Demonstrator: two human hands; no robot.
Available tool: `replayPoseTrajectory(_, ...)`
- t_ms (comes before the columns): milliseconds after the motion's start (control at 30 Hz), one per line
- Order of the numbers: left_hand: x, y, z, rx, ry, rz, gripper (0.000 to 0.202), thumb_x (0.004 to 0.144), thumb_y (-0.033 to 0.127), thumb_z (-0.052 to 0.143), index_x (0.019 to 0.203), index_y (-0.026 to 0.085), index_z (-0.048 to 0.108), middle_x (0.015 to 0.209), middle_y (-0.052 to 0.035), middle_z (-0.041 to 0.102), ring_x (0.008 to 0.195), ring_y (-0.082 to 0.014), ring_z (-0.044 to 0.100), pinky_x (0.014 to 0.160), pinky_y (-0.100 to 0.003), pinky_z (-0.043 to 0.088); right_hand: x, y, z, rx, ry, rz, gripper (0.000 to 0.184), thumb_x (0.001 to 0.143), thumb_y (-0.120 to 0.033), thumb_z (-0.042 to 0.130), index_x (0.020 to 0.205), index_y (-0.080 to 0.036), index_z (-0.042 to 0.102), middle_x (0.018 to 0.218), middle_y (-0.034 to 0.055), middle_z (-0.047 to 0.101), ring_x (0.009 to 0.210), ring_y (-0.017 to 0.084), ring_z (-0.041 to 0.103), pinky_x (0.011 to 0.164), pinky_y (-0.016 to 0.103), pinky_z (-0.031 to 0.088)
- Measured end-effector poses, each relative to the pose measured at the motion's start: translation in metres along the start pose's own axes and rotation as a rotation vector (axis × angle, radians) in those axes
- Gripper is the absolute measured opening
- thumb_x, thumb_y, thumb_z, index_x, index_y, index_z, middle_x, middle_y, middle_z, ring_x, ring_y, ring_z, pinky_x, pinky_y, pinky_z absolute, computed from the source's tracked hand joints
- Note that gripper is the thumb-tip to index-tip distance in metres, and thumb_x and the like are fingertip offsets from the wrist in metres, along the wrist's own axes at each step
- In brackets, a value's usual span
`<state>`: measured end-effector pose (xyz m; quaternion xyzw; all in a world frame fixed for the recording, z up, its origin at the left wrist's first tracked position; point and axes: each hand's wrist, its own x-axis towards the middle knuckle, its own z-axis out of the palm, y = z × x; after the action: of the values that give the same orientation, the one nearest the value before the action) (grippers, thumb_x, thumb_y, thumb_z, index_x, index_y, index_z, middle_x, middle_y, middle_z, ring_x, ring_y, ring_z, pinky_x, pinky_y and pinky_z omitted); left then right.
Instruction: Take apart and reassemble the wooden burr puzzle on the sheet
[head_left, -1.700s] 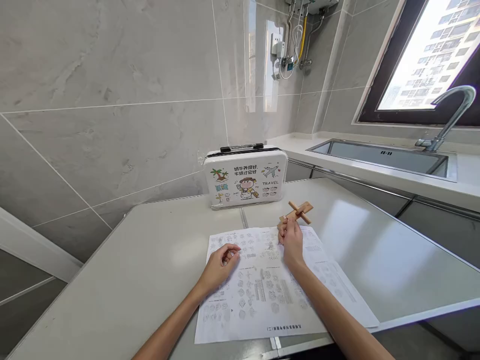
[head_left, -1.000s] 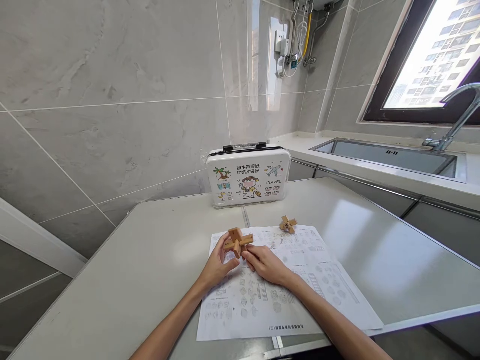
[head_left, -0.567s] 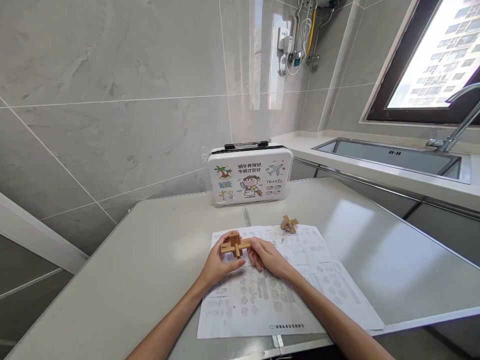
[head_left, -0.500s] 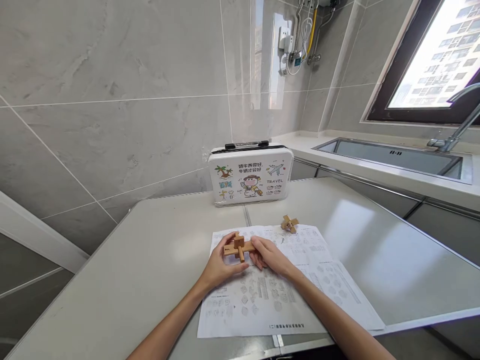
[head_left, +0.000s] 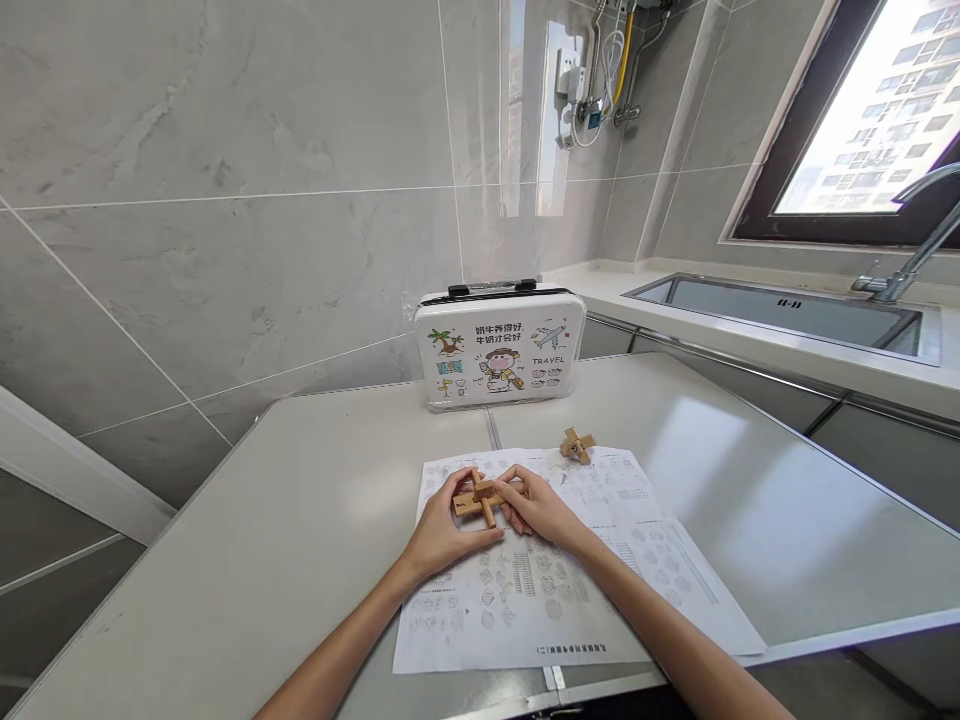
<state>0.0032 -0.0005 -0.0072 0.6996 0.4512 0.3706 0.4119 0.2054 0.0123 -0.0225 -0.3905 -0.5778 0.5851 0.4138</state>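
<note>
Your left hand (head_left: 442, 530) has the wooden cross (head_left: 484, 490) between thumb and fingertips; your right hand (head_left: 541, 512) pinches its right end; cross is over the sheet (head_left: 585, 620), between both hands; star (head_left: 577, 446) at the sheet's far edge; case (head_left: 501, 350) stands behind on the table (head_left: 337, 500)

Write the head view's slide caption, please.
Left grip and right grip hold crossed wooden pieces over a printed sheet.

Left forearm (head_left: 341, 635) slants in from 7 o'clock, right forearm (head_left: 660, 615) from 5 o'clock; both bare; left hand (head_left: 441, 530) in C-shaped grip, thumb toward 3 o'clock; right hand (head_left: 543, 514) just beside, fingers curled, thumb toward 10 o'clock.
</note>
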Motion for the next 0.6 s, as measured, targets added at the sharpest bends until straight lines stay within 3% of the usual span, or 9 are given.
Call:
replayPoseTrajectory(300, 0.0004, 0.0006, -0.0010, 0.043, -0.006, 0.002, 0.088, 0.059, 0.040, 0.096, 0.136, 0.027, 0.056, 0.130, -0.0096, 0.067, 0.122, -0.0313, 0.064, 0.107, -0.049, 0.051, 0.0003, 0.0020, 0.0002, -0.012, -0.016, -0.018, 0.047, 0.090, -0.069, 0.056, 0.092, -0.023, 0.048, 0.054, -0.0079, 0.058, 0.038, 0.010, 0.047, 0.037, 0.019, 0.034)
replayPoseTrajectory(600, 0.0007, -0.0018, -0.0018, 0.091, -0.018, 0.041, 0.081, 0.065, 0.038, 0.091, 0.136, 0.027, 0.054, 0.127, -0.0084, 0.069, 0.119, -0.0290, 0.066, 0.105, -0.046, 0.052, 0.0026, 0.0062, -0.0019, -0.008, -0.024, -0.009, 0.046, 0.090, -0.068, 0.057, 0.093, -0.023, 0.048, 0.057, -0.0071, 0.060, 0.039, 0.010, 0.052, 0.037, 0.019, 0.039)
